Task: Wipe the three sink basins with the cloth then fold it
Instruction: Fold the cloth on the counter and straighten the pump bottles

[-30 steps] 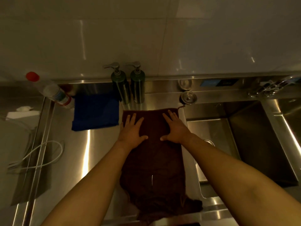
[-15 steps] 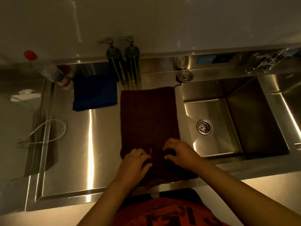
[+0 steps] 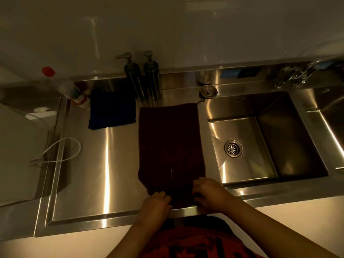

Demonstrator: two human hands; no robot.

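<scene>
A dark maroon cloth (image 3: 170, 142) lies flat in a long strip on the steel drainboard (image 3: 104, 164), left of the middle sink basin (image 3: 247, 146). Its near end reaches the counter's front edge. My left hand (image 3: 155, 203) grips the cloth's near left corner with curled fingers. My right hand (image 3: 208, 190) grips the near right corner the same way. A second basin (image 3: 333, 127) shows at the far right edge.
A folded blue cloth (image 3: 112, 110) lies at the back left. Two pump bottles (image 3: 143, 79) stand against the wall, with a red-capped bottle (image 3: 68, 88) leaning further left. A white cable (image 3: 55, 151) loops at the left. The faucet (image 3: 297, 75) sits at the back right.
Both hands slid from the cloth's far end down to its near end and now grip the near corners. The head camera pulled back and upward.
</scene>
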